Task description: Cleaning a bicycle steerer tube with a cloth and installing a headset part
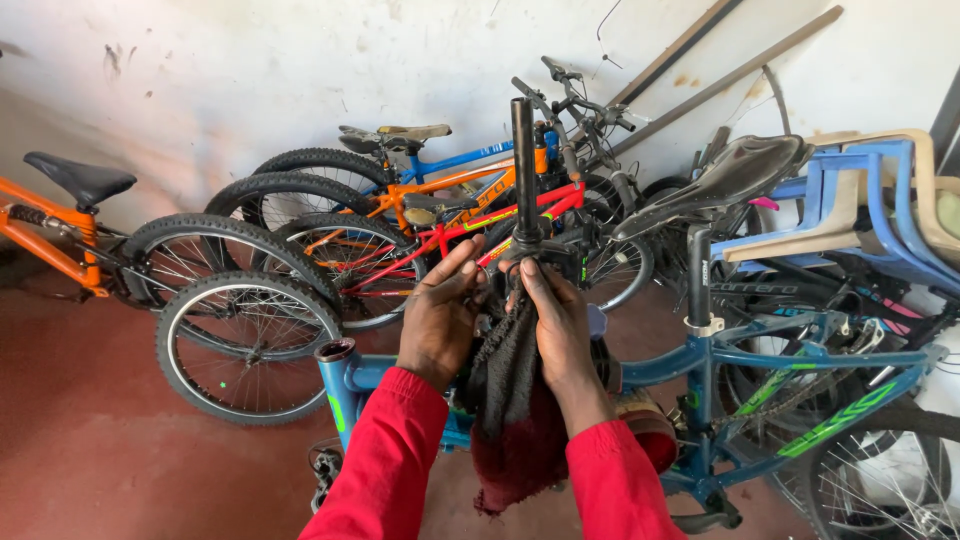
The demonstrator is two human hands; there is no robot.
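the black tube point(523, 160) stands upright, long axis vertical, top end toward the wall (smooth, round metal). the left hand point(440, 315) and right hand point(560, 320) close around its base, pressing a dark, coarse rag point(515, 400) there, above a blue bike frame point(760, 355).

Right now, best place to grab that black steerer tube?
Take the black steerer tube on its bare upper shaft, from the side: it stands upright and is clear there. Lower down, the left hand, right hand and dark rag crowd its base.
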